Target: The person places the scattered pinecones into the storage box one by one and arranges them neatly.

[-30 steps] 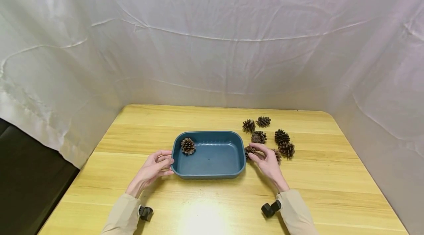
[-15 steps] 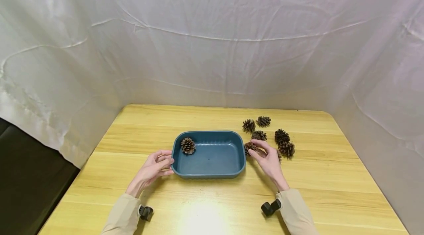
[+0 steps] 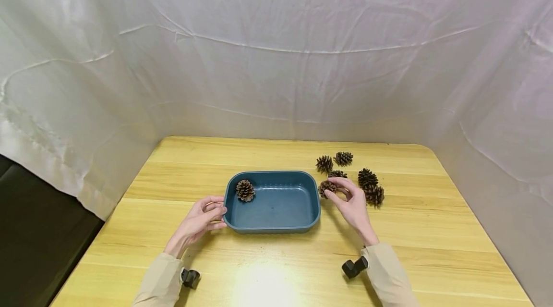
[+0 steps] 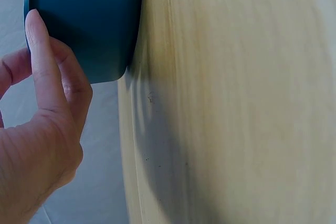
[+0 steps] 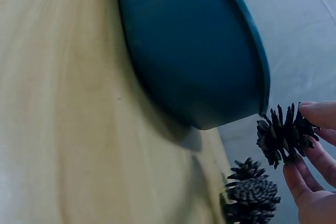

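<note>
In the head view, a dark teal rectangular plastic bin (image 3: 272,227) stands on the wooden table, with one brown pine cone (image 3: 245,190) in its back left corner. At its left end my left hand (image 3: 200,218) holds the rim, thumb on the edge and fingers bent against the outer wall (image 4: 89,35). My right hand (image 3: 350,203) pinches another pine cone (image 3: 327,189) between thumb and fingers, right beside the bin's right rim. The right wrist view shows that cone (image 5: 283,135) raised at rim height, close to the bin's end wall (image 5: 194,61).
Several more pine cones lie on the table (image 3: 432,230) to the right of the bin, among them one at the back (image 3: 343,158) and a pair (image 3: 368,178) farther right. One cone (image 3: 338,174) is partly behind my right hand. A pale curtain (image 3: 294,81) encloses the table.
My right hand closes on the pine cone beside the bin and lifts it slightly, moving a little away from me. The left hand and the bin stay where they were.
</note>
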Demonstrator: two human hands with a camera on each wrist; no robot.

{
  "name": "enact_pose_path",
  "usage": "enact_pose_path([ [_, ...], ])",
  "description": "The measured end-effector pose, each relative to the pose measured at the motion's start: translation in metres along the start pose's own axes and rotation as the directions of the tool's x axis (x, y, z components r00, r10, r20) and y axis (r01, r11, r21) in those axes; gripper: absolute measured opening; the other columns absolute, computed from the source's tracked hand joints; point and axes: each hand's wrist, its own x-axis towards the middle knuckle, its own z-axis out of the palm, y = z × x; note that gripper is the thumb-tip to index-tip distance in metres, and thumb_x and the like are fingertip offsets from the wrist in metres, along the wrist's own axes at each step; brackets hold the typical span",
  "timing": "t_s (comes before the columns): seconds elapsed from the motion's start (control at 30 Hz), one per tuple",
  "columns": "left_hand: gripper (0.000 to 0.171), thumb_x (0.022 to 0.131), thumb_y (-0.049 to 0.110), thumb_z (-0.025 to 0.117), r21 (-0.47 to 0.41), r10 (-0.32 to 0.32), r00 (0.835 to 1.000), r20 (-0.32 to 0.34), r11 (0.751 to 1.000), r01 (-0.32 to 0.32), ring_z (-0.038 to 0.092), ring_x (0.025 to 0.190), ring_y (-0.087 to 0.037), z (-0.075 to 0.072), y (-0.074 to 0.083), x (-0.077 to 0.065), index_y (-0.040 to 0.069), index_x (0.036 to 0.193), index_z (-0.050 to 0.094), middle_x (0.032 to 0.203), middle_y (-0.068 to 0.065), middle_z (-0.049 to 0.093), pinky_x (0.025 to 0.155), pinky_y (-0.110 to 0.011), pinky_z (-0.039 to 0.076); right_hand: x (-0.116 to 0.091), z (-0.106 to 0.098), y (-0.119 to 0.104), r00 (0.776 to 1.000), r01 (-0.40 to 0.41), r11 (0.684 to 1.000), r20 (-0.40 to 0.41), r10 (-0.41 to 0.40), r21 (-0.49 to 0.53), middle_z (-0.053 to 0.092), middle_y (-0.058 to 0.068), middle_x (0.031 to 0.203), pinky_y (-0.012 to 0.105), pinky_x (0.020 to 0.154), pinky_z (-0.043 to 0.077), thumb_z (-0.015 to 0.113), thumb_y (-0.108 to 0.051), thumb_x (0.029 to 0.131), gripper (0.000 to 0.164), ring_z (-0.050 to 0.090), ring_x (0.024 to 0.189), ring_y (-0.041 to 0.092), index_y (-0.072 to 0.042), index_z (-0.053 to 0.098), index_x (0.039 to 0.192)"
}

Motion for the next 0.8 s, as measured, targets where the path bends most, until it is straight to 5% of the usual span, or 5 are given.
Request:
enact_pose_path([
  [0.4, 0.041, 0.1, 0.004, 0.055, -0.001, -0.003, 1.0, -0.01, 1.0, 0.003, 0.066, 0.077, -0.009, 0.004, 0.003, -0.001, -0.009, 0.134, 0.037, 0.098, 0.004, 0.06, 0.077, -0.028, 0.064, 0.011, 0.001, -0.015, 0.999, 0.042, 0.997, 0.036, -0.039, -0.06, 0.064, 0.024, 0.118, 0.01, 0.094, 0.052, 0.077, 0.0, 0.085, 0.034, 0.059, 0.102, 0.0, 0.006, 0.069, 0.118],
  [0.67, 0.045, 0.1, 0.005, 0.054, -0.004, 0.001, 1.0, -0.004, 1.0, -0.001, 0.066, 0.078, -0.01, 0.003, 0.004, -0.001, -0.012, 0.137, 0.034, 0.098, 0.004, 0.059, 0.077, -0.028, 0.064, 0.019, 0.01, -0.027, 0.995, 0.052, 0.99, 0.097, -0.04, -0.129, 0.067, 0.021, 0.117, 0.029, 0.096, 0.059, 0.08, -0.002, 0.081, 0.038, 0.065, 0.1, 0.016, 0.004, 0.069, 0.118],
  [0.8, 0.042, 0.1, 0.004, 0.055, -0.006, -0.002, 1.0, -0.008, 1.0, 0.002, 0.066, 0.078, -0.009, 0.004, 0.004, -0.001, -0.01, 0.135, 0.036, 0.097, 0.004, 0.059, 0.076, -0.027, 0.064, 0.022, 0.017, -0.033, 0.987, 0.064, 0.991, 0.151, -0.045, -0.122, 0.067, 0.02, 0.115, 0.024, 0.092, 0.058, 0.08, -0.003, 0.082, 0.036, 0.065, 0.097, 0.016, 0.002, 0.07, 0.117],
])
